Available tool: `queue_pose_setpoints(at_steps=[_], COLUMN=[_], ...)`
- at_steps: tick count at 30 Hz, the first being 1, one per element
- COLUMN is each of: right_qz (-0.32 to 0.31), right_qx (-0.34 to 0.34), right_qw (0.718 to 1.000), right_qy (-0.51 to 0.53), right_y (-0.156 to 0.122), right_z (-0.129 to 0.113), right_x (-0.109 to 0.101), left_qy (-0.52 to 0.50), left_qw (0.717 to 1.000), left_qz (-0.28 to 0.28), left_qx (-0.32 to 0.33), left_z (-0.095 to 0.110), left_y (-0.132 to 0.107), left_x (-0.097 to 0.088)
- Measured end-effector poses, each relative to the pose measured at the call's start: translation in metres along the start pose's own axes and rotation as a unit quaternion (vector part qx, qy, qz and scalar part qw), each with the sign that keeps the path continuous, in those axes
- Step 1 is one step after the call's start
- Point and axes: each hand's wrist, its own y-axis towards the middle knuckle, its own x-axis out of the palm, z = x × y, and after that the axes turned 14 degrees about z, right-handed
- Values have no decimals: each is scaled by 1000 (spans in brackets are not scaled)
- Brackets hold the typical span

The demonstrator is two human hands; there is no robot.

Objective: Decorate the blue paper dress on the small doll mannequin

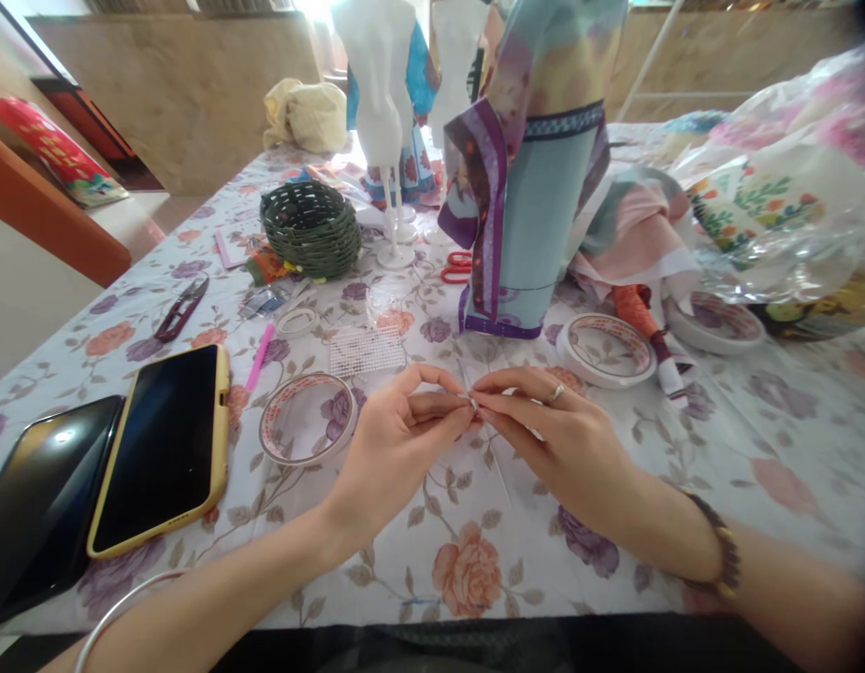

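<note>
My left hand [396, 449] and my right hand [572, 444] meet over the flowered tablecloth [467, 570], fingertips almost touching. Both are closed in a pinch around a tiny whitish thing [473, 403], too small for me to name. A ring sits on one finger of my right hand. Just beyond the fingers lies a sheet of small beads or pearls [367, 350]. Left of my left hand rests a roll of tape [269, 435]. Another tape roll [572, 360] lies beyond my right hand. A doll-size dress form in a light blue and purple garment [555, 224] stands ahead.
At left lie two phones [162, 449], a pink pen-like stick [260, 358] and thread snips [181, 310]. Farther back are a dark green woven basket [310, 234], red-handled scissors [457, 268] and a white mannequin [380, 93]. Fabric and clear plastic bags [775, 215] crowd the right side.
</note>
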Motion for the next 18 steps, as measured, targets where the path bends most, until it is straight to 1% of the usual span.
queue_pose_setpoints(at_steps=[5, 8, 14, 18], right_qz=[-12, -13, -26, -40], right_qx=[11, 5, -16, -8], right_qw=[1000, 1000, 1000, 999], right_qy=[3, 5, -1, 6], right_y=[0, -1, -3, -1], right_z=[-1, -1, 0, 1], right_x=[0, 0, -1, -1], left_qy=[19, 29, 59, 72], left_qw=[1000, 999, 997, 996], left_qz=[22, 33, 41, 39], left_qx=[10, 19, 40, 41], left_z=[-3, -6, -9, -9], left_y=[0, 1, 1, 1], left_x=[1, 1, 2, 1])
